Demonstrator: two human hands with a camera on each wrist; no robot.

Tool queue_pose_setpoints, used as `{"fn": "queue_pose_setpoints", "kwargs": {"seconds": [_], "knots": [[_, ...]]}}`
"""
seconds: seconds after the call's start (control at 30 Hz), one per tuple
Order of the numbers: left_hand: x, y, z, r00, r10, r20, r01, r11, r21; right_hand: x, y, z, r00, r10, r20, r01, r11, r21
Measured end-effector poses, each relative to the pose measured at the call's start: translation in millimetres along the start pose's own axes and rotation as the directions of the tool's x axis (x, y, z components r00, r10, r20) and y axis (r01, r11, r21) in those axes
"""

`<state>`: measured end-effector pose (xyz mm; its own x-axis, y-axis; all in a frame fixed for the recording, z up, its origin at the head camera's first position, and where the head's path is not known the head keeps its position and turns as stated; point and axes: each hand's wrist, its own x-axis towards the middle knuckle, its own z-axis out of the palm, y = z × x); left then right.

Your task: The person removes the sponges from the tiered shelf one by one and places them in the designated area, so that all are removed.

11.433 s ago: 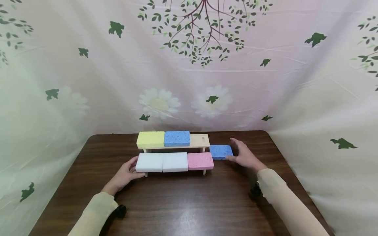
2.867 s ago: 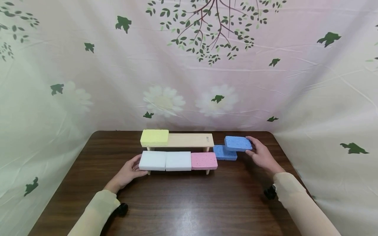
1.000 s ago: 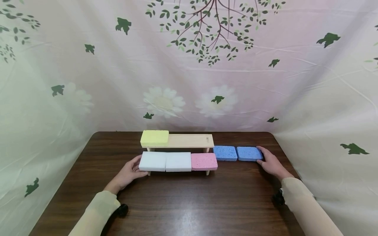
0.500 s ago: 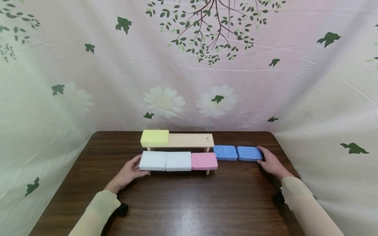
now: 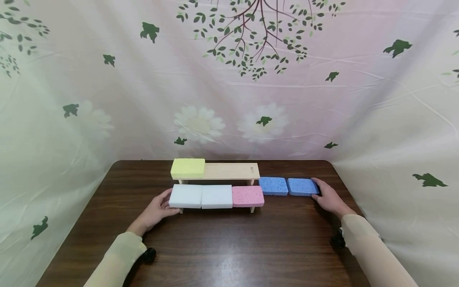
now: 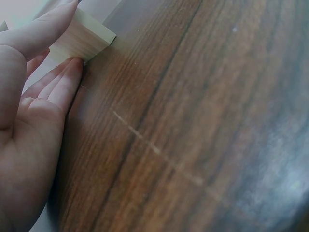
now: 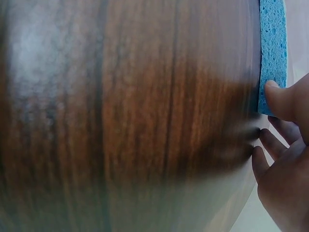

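Observation:
In the head view, a low wooden stand (image 5: 252,210) carries two white sponges (image 5: 185,196) and a pink sponge (image 5: 248,196) side by side. My left hand (image 5: 157,208) holds this stand's left end, beside the outer white sponge. The left wrist view shows thumb and fingers around its pale wood leg (image 6: 91,41). On the right, two blue sponges lie flat on the table in a row. My right hand (image 5: 330,200) grips the right end of the outer blue sponge (image 5: 303,187), thumb on its near side (image 7: 273,53). The inner blue sponge (image 5: 273,186) lies just left.
Behind the front stand is a second wooden stand (image 5: 233,170), with a yellow sponge (image 5: 188,168) on its left end and bare wood to the right. The dark wood table (image 5: 229,247) meets a printed cloth (image 5: 229,91) at the back and sides.
The right hand took the blue sponge off the rear stand, carried it right and set it down beside the other blue one. The left hand kept its place; the last second shows no movement.

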<state>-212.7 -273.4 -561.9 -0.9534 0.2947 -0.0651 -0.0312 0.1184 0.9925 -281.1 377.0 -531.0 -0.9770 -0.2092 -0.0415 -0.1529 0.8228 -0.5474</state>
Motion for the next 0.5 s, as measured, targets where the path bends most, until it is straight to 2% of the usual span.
{"fn": "queue_pose_setpoints", "kwargs": {"seconds": [0.5], "knots": [[0.4, 1.6, -0.3, 1.000, 0.007, -0.001, -0.007, 1.000, 0.010, -1.3, -1.5, -2.0, 1.000, 0.004, 0.008, -0.004, 1.000, 0.012]]}}
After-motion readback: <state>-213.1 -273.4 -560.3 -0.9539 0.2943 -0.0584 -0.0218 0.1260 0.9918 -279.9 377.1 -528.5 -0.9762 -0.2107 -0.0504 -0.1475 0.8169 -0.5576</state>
